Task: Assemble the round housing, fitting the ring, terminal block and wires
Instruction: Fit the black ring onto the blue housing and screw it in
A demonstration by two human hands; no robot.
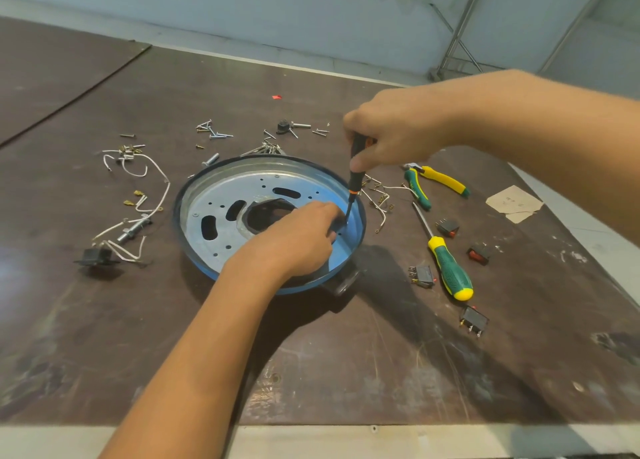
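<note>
Your right hand grips the black screwdriver, tip inside the round housing; your left hand rests beside the tip, its grip impossible to tell.

Bare forearms, bare left grip, bare right grip.

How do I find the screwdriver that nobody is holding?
Find the round blue housing in the middle of the brown table, then look to its right, just below the pliers. The loose screwdriver lies flat there among small black switches. Unlike the slim black screwdriver in the right hand, it has a fat green handle with a yellow end.
</note>
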